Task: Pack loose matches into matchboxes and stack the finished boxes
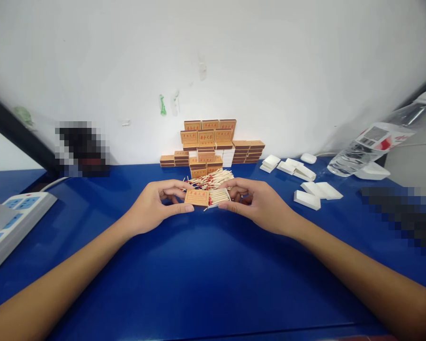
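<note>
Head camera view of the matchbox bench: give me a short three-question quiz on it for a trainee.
1. True or false: the matchbox lies untouched on the blue table.
2. Where do the white trays lie? A, the table's right side; B, its left side; C, its near edge.
3. Fill in: the loose matches lie just ___ the stacked matchboxes, on the person's side.
Key: 1 false, the left hand and right hand both hold it; 2 A; 3 in front of.

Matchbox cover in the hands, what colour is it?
The matchbox cover is tan-orange with red writing, seen best in the head view.
</note>
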Available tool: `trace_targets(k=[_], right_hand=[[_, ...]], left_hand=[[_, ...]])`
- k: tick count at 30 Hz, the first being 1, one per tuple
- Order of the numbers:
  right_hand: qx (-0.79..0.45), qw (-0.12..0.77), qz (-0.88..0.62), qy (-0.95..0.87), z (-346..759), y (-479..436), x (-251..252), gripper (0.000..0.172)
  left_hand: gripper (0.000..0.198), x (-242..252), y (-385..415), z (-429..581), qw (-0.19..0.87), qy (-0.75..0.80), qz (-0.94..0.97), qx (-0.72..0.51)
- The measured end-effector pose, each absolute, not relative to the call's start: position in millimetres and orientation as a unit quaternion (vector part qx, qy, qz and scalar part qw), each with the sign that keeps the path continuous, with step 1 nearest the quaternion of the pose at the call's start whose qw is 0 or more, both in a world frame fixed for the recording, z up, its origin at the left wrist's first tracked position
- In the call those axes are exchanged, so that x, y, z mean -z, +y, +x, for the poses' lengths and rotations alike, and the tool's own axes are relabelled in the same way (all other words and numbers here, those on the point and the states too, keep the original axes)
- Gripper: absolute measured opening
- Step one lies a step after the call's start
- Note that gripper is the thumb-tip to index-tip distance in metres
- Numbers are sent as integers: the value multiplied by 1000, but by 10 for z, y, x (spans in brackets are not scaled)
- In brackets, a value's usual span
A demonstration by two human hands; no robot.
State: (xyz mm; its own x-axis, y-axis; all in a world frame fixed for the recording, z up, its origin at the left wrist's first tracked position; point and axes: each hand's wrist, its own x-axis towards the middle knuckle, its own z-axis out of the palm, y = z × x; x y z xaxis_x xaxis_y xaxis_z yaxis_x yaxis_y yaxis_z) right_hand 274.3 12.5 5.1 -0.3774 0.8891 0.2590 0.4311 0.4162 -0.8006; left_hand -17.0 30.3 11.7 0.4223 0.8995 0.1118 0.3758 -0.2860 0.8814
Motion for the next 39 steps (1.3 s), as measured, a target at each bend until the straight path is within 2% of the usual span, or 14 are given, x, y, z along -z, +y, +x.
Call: trace_targets(k=[11, 19, 23, 39], right_hand=[[-330, 388, -435, -743, 2685, 66, -58, 43], [-485, 366, -411, -679, 2594, 19, -150, 49], [-520, 391, -405, -642, 2550, -4, -133, 48], [-538, 436, -415, -589, 2454, -57, -91, 49]], left_hand=[[55, -151, 233, -136, 480, 431, 683, -341], [57, -125, 206, -80, 498, 433, 665, -350], [57, -109, 204, -70, 503, 422, 663, -359], [56, -87, 153, -31, 501, 426, 642, -394]])
